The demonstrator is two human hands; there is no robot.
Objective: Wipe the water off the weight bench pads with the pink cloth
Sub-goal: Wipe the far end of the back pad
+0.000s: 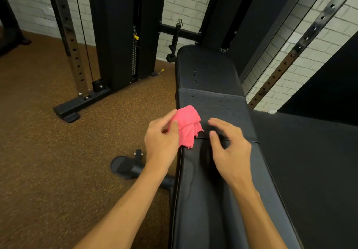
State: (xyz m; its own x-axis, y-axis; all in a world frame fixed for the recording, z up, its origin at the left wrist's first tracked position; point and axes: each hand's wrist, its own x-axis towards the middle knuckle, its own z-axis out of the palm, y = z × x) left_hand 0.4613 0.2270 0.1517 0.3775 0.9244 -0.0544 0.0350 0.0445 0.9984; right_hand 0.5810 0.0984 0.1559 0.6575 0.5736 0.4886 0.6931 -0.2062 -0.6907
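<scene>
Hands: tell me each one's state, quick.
Left hand: pinching the pink cloth.
Right hand: open, fingers relaxed, holding nothing.

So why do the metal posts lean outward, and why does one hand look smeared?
Head view: the wide-angle lens bends the straight rack upright and the perforated rail outward near the edges; head view again, the right hand shows motion blur, while the left hand pinching the pink cloth is sharper; water droplets glint on the far bench pad.
</scene>
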